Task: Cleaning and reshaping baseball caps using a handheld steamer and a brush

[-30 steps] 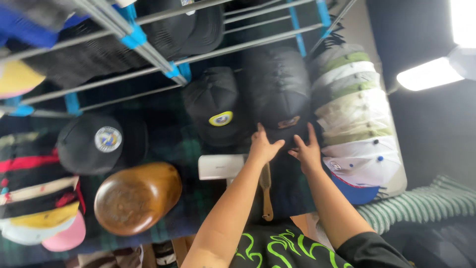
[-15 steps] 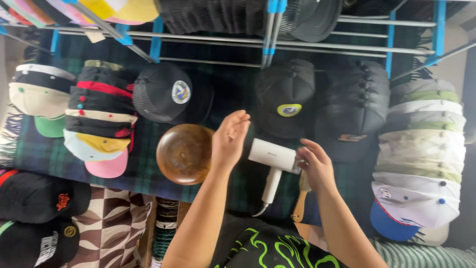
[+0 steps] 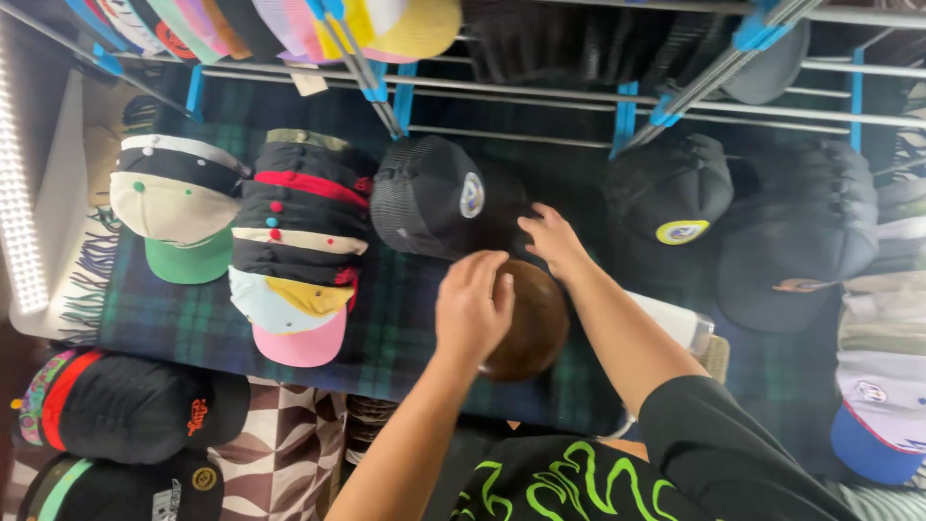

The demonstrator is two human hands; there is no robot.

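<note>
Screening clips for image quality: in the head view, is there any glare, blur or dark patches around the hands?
Head view: a blown-out white light strip glares along the left edge; the left hand on the brown wooden form and the right hand look sharp, barely smeared; black caps at right sink into shadow, detail lost; rack bars splay towards the corners, suggesting wide-angle distortion.

Cap stack [image 3: 299, 241] left of wooden form [image 3: 535, 323]
</note>
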